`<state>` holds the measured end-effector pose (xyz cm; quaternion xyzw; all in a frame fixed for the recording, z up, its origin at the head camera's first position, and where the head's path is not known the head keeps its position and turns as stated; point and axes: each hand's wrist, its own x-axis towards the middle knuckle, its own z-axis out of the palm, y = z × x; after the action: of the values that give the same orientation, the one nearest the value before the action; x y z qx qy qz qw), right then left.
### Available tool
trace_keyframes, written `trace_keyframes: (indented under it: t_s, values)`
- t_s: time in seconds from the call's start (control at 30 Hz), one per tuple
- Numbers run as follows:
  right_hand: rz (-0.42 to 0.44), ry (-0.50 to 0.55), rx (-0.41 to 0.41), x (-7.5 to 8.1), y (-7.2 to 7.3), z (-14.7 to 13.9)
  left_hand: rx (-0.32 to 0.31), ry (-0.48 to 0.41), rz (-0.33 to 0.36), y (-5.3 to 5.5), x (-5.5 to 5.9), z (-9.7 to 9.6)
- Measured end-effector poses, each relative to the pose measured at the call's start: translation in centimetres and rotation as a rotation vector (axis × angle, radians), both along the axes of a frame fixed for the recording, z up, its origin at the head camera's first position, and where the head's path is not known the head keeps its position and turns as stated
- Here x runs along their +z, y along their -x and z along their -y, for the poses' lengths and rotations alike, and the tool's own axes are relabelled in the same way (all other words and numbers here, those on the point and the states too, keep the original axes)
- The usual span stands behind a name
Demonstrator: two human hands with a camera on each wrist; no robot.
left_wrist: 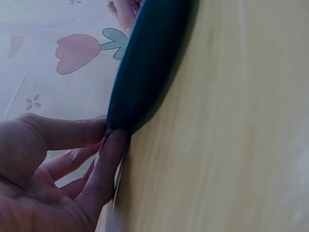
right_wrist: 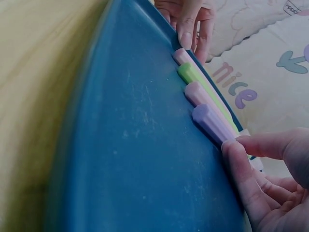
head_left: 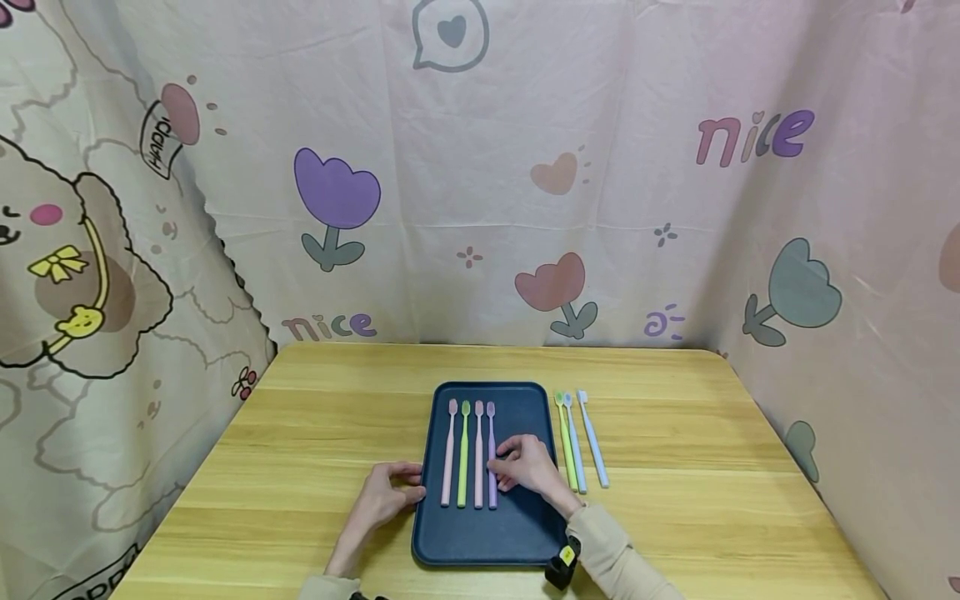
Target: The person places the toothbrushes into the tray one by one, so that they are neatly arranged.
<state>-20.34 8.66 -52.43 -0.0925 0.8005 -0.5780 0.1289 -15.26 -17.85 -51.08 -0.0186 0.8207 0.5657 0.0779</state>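
Observation:
A dark blue tray lies on the table with a row of toothbrushes on it: a pink toothbrush at the left, a green toothbrush, another pink toothbrush and a purple toothbrush. My right hand pinches the purple toothbrush between thumb and forefinger, along its handle; the right wrist view shows this grip on the purple handle. At the tray's left edge, my left hand holds the rim with its thumb and fingers, seen close in the left wrist view.
Right of the tray, on the wooden table, lie a green toothbrush, a blue toothbrush and a further blue toothbrush. A printed curtain hangs behind the table and along its sides.

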Motion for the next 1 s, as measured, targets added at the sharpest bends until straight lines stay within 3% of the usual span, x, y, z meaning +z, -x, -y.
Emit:
trace_keyframes:
  t_s: [1.0]
  values:
    - [0.009, 0.002, -0.014, 0.18, -0.19, 0.06, 0.011, -0.009, 0.003, 0.09, -0.20, 0.00]
